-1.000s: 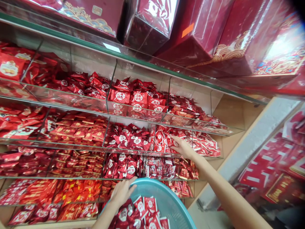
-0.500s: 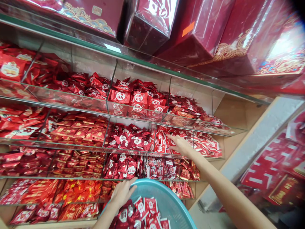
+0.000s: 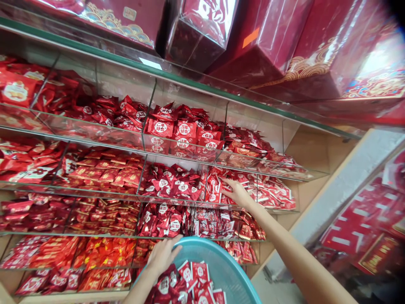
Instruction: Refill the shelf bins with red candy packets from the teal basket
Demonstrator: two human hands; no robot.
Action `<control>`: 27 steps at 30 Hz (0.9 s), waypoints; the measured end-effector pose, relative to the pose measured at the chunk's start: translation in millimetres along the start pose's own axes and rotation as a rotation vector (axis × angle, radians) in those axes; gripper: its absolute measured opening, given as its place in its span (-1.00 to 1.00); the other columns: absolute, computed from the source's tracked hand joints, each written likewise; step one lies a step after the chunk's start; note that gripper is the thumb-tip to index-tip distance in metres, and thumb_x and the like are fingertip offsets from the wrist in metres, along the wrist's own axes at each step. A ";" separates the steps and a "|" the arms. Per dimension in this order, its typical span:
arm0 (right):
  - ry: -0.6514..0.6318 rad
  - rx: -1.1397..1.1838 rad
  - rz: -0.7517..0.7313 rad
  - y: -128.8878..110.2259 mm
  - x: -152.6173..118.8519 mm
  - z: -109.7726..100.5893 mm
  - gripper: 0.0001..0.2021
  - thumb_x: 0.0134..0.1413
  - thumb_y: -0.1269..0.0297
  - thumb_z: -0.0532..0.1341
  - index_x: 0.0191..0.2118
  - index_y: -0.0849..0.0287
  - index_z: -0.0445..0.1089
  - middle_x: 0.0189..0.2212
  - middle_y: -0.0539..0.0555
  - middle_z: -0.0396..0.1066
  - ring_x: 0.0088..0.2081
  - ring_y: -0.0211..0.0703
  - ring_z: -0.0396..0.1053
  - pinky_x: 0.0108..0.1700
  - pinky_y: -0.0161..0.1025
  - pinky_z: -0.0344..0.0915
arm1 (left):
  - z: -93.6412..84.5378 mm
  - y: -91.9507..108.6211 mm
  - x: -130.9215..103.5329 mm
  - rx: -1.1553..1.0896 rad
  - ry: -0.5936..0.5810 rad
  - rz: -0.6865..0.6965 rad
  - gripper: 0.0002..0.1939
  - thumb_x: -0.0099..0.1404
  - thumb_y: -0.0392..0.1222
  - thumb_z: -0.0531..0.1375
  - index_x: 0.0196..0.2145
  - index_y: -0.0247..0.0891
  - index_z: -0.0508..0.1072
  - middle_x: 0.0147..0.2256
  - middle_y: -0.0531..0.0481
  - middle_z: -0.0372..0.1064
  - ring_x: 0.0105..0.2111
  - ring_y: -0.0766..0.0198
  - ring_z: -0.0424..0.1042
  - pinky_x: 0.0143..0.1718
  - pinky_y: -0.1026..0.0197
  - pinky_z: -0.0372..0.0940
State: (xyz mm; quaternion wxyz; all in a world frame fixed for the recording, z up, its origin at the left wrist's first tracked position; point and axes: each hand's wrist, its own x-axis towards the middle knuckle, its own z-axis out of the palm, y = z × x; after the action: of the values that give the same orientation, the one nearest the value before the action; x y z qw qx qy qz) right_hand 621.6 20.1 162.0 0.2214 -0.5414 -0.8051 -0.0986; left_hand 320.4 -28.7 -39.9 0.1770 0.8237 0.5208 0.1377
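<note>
My left hand [image 3: 163, 254] grips the rim of a light blue plastic basin [image 3: 221, 249], fingers over its back left edge. Inside the basin lie dark red packets [image 3: 167, 283] on the left and brighter red and white packets [image 3: 198, 274] beside them. My right hand [image 3: 234, 192] reaches over the low glass front of a shelf compartment. Its fingers are stretched out and apart, at the small red and white packets [image 3: 214, 188] there. The fingertips are close to the packets or touching them. I see nothing held in that hand.
Glass shelves [image 3: 82, 137] with thin dividers hold several kinds of red packets in compartments. Large wrapped maroon boxes [image 3: 253, 55] stand on the top shelf, overhead. A wooden side panel [image 3: 311, 152] bounds the shelves at right. Red goods [image 3: 351, 223] lie beyond a grey post.
My right hand has shifted very slightly, its fingers still at the red and white packets. My left hand and the basin have stayed in place.
</note>
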 end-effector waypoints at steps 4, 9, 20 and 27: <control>-0.036 -0.126 -0.057 -0.8 -6.4 3.2 -0.49 -0.05 0.18 0.18 0.05 0.20 0.16 -0.09 0.19 0.30 -0.07 -0.01 0.24 -0.04 -0.08 0.16 | 0.7 -0.6 0.0 0.004 0.006 0.008 -0.53 0.24 0.14 -0.17 0.06 0.09 0.16 -0.19 0.03 0.40 -0.19 0.19 0.37 -0.17 0.20 0.20; -0.067 -0.220 -0.044 -6.0 -4.1 3.0 -0.51 -0.08 0.32 0.17 0.04 0.20 0.15 -0.11 0.17 0.26 -0.07 -0.05 0.20 -0.06 -0.14 0.15 | -1.9 1.6 -0.6 0.004 -0.026 -0.007 -0.53 0.24 0.14 -0.17 0.07 0.07 0.16 -0.20 0.01 0.40 -0.17 0.19 0.36 -0.16 0.22 0.18; -0.090 -0.297 -0.089 -22.5 6.6 3.4 -0.52 -0.10 0.45 0.12 0.03 0.18 0.13 -0.12 0.14 0.24 -0.13 -0.09 0.16 -0.14 -0.19 0.12 | -2.7 2.6 -0.9 0.002 -0.031 -0.019 -0.51 0.23 0.15 -0.17 0.07 0.05 0.16 -0.20 -0.02 0.40 -0.16 0.16 0.36 -0.16 0.19 0.19; -0.063 -0.374 -0.045 -30.8 9.3 6.5 -0.54 -0.20 0.53 0.09 -0.05 0.20 0.17 -0.15 0.15 0.23 -0.17 -0.05 0.11 -0.17 -0.16 0.08 | 0.9 0.4 -0.1 0.007 -0.006 -0.002 -0.53 0.24 0.14 -0.17 0.06 0.08 0.17 -0.21 0.01 0.41 -0.19 0.17 0.37 -0.17 0.18 0.20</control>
State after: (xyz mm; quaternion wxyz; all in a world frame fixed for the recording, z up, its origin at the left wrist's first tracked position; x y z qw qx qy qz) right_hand 588.8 18.3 163.1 0.0893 -0.5578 -0.7911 -0.2344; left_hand 321.1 -29.0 -40.5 0.1757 0.8243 0.5215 0.1329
